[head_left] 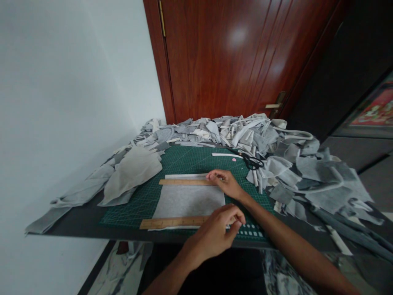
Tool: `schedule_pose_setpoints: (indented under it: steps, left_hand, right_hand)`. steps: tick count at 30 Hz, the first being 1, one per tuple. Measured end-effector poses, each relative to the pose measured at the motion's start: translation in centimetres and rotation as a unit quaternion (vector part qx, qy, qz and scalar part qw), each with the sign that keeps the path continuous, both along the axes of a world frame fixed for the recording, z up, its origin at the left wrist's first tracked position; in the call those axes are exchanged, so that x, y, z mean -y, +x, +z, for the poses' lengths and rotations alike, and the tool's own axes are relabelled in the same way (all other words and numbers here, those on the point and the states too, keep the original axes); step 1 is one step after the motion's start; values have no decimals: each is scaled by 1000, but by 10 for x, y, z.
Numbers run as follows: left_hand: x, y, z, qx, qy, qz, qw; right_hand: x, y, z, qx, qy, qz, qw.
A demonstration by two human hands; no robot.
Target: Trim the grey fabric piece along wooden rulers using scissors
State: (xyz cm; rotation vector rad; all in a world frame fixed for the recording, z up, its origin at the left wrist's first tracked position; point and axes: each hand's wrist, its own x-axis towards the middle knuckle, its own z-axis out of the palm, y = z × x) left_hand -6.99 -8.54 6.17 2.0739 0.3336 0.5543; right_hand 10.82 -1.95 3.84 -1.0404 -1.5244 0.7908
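Observation:
A light grey fabric piece (190,200) lies flat on a green cutting mat (187,159). One wooden ruler (181,182) crosses its far side, and a pale folded edge shows just beyond it. Another wooden ruler (172,223) lies along the near side. My right hand (226,182) is closed at the far ruler's right part, its fingertips pinched at the fabric's far edge. Over the right end of the near ruler, my left hand (216,229) has its fingers curled and thumb close to the index finger. What it grips, if anything, is hidden.
Black-handled scissors (254,162) rest at the mat's far right, beside a white strip (225,155). Heaped grey fabric scraps (211,129) line the back and right of the dark table (89,223). A large pale scrap (132,174) lies left. A wall and wooden door (215,61) stand behind.

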Motion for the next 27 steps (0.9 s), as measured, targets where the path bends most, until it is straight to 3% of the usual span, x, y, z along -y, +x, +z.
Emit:
schedule_pose_setpoints:
  steps: [3,8,11,15,20,27]
  left_hand:
    - [3,-27,-14,-19,107,121,987]
    - [-17,-64,-49,-36,201,251,946]
    - [-22,-75,-58,-39,203,231,951]
    - [-20,-77,-56,-46,192,194,961]
    - [-18,-74,-51,-66,190,210,957]
    - [-19,-73,-51,-55,192,207,958]
  right_hand:
    - [-2,-6,-5,251,117,-20,961]
    - [-16,-12,-14,394,125,-4,910]
    - [-25,-13,-17,405,116,-4,907]
    - [-30,-11,-21,375,109,-6,920]
    - [-35,-7,-25,359,93,-18,929]
    - [-47,0,-22,386,73,-53,918]
